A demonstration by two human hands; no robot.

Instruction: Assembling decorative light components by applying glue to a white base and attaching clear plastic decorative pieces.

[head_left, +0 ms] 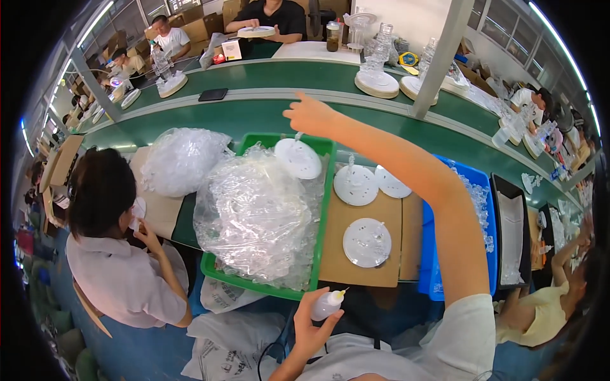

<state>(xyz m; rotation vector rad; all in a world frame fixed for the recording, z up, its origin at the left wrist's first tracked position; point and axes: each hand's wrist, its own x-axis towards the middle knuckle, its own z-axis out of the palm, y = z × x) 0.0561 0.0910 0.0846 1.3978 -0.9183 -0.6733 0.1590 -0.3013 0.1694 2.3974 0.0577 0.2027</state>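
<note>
My left hand [309, 327] is closed around a small white squeeze bottle [326, 305] with a yellow tip, held low in front of my body. Stretched far across the bench, my right hand [311, 115] points left with its fingers partly apart and nothing visible in them. Just below it, a white round disc [297, 159] with a clear stub rests on the edge of a green bin [329, 190]. Clear plastic bags of transparent parts [260, 219] fill that bin. On brown cardboard [337, 263] lie more white discs with clear pieces, one of them nearest me [367, 242].
A blue bin [429, 254] with clear parts and a black tray [511, 228] stand to the right. Another bag [184, 162] lies left of the green bin. A co-worker [121, 247] sits close on my left. Behind the bench runs a green conveyor [267, 79] carrying white bases.
</note>
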